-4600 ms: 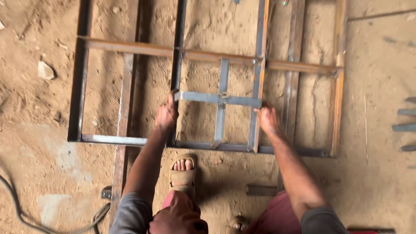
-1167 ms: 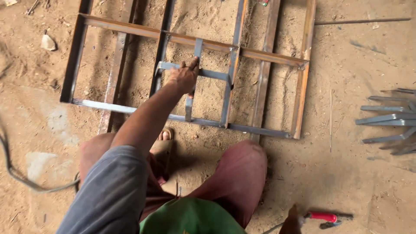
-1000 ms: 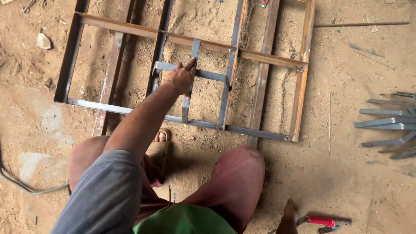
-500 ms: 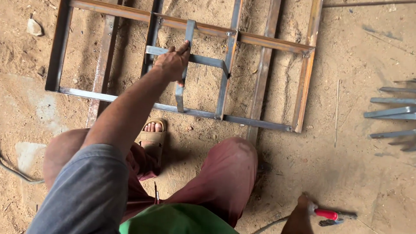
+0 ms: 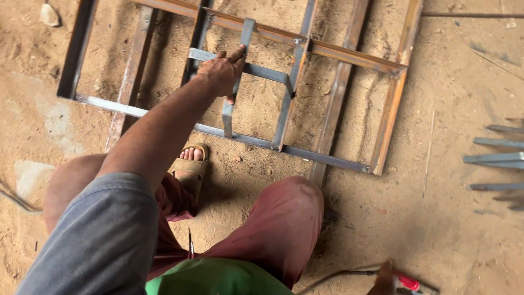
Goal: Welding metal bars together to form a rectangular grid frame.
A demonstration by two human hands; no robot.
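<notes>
A welded frame of rusty steel bars [image 5: 338, 161] lies flat on the sandy ground in front of me. My left hand [image 5: 221, 72] reaches forward and is closed around a short grey bar [image 5: 227, 117] in the middle of that frame, thumb pointing up along it. At the bottom edge, only part of my right hand [image 5: 383, 277] shows, touching a red-handled tool [image 5: 407, 282] with a dark cable running left from it. Its fingers are mostly cut off by the picture's edge, so its grip is unclear.
Several loose grey steel strips [image 5: 494, 158] lie on the ground at the right. A stone [image 5: 49, 15] sits at the far left, a thin rod [image 5: 469, 15] at the top right. My sandalled foot [image 5: 191, 164] and bent knees are just short of the frame.
My left hand has kept its hold on the middle bar. My right hand has reached down to the right onto the red-handled tool, and my view has shifted slightly.
</notes>
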